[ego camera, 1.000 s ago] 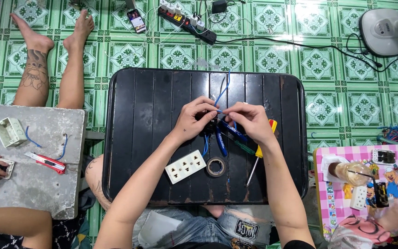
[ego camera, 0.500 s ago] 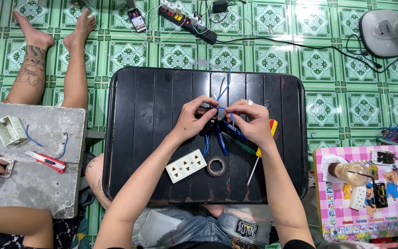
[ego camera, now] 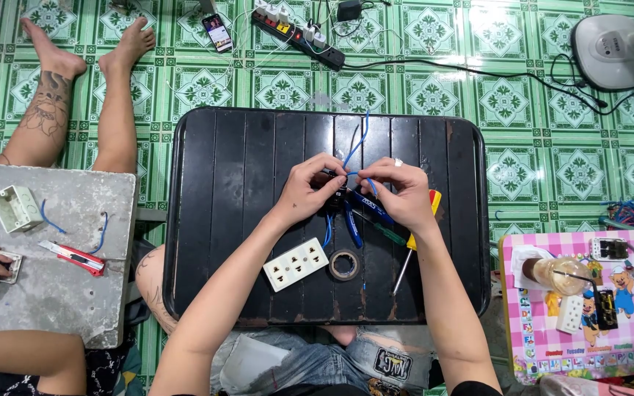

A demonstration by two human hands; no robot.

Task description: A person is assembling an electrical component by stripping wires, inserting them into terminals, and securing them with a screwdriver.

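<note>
Nothing has moved: left hand and right hand still pinch blue wire.

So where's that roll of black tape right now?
In the head view, the small black tape roll lies on the black slatted tray table, right of the white socket plate, below both hands.

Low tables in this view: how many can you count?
3. The black slatted table is in the middle under the person's hands, a grey table sits at the left edge, and a pink cartoon-printed table sits at the lower right, partly cut off.
</note>
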